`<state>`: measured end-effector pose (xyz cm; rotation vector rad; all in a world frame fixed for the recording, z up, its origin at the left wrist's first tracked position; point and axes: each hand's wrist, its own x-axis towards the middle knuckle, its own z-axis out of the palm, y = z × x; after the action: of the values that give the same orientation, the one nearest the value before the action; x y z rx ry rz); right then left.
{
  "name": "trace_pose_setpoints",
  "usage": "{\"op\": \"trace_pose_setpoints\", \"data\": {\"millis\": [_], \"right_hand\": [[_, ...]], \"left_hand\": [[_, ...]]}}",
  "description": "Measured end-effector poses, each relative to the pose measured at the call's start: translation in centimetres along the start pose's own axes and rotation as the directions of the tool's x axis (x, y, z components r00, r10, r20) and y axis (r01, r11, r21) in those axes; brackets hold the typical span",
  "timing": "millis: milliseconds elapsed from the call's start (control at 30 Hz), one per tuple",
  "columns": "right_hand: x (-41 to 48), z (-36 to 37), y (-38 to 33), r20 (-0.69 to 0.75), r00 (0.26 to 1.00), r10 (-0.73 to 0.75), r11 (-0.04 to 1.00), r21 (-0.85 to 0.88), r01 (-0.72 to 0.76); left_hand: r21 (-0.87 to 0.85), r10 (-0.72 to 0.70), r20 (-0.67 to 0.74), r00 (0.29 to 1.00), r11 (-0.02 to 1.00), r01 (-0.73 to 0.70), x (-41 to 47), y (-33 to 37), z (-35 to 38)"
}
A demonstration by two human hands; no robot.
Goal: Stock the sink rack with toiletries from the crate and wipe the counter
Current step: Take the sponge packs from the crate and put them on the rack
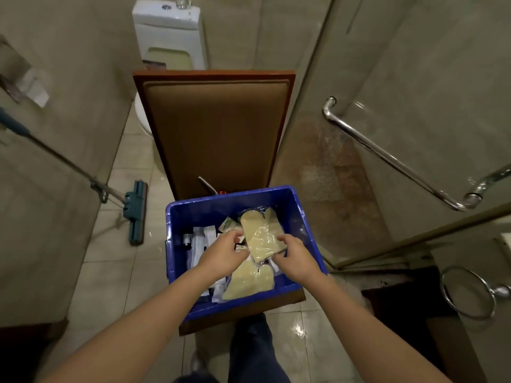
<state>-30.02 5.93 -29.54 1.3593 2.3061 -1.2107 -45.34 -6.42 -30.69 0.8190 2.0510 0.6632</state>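
A blue crate stands on the seat of a brown chair in front of me. Inside lie several white sachets and clear-wrapped pale yellow packs. Both my hands are inside the crate. My right hand grips the lower right edge of one yellow pack, which is raised at an angle. My left hand has its fingers curled at the pack's left edge, touching or pinching it. A second yellow pack lies flat below my hands.
A toilet stands behind the chair. A mop leans from the left wall onto the tiled floor. On the right are a glass shower door with a chrome handle, a round mirror and a counter edge.
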Motion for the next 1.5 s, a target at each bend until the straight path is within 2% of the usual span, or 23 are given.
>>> {"op": "trace_pose_setpoints", "data": {"millis": [233,367,533,733,900,1000,1067,1167,1333,1500], "right_hand": [[7.2,0.0,3.3,0.169,0.982,0.085,0.996,-0.016,-0.083],[10.2,1.4,5.3,0.286,0.948,0.142,0.989,-0.07,-0.127],[12.8,3.9,7.3,0.401,0.895,0.198,0.979,-0.127,-0.159],[14.6,6.6,9.8,0.515,0.789,0.334,0.942,-0.201,-0.267],[14.8,8.6,10.6,0.615,0.696,0.37,0.929,-0.239,-0.282],[14.7,9.9,10.7,0.636,0.666,0.39,0.921,-0.282,-0.27],[14.6,10.6,10.7,0.613,0.675,0.41,0.911,-0.298,-0.283],[14.4,11.0,10.6,0.535,0.734,0.419,0.908,-0.257,-0.331],[14.1,9.9,9.1,0.439,0.816,0.375,0.92,-0.069,-0.386],[13.9,8.2,6.1,0.416,0.843,0.341,0.928,-0.007,-0.372]], "left_hand": [[-0.073,-0.196,0.031,0.98,0.977,0.198,5.7,-1.3,3.2],[-0.096,-0.316,0.073,0.946,0.942,0.322,7.5,-3.3,5.6],[-0.043,-0.439,0.154,0.885,0.892,0.45,8.9,-6.1,8.7],[0.061,-0.521,0.217,0.826,0.851,0.521,9.5,-9.3,11.5],[0.124,-0.567,0.235,0.79,0.823,0.554,9.5,-10.9,12.9],[0.164,-0.594,0.233,0.77,0.804,0.572,9.5,-11.3,13.5],[0.191,-0.61,0.216,0.762,0.792,0.58,9.4,-11.4,13.6],[0.204,-0.627,0.181,0.758,0.778,0.595,9.2,-11.4,13.5],[0.105,-0.641,0.108,0.76,0.767,0.633,8.6,-10.6,12.3],[0.052,-0.656,0.069,0.752,0.755,0.654,8.4,-9.2,10.0]]}}
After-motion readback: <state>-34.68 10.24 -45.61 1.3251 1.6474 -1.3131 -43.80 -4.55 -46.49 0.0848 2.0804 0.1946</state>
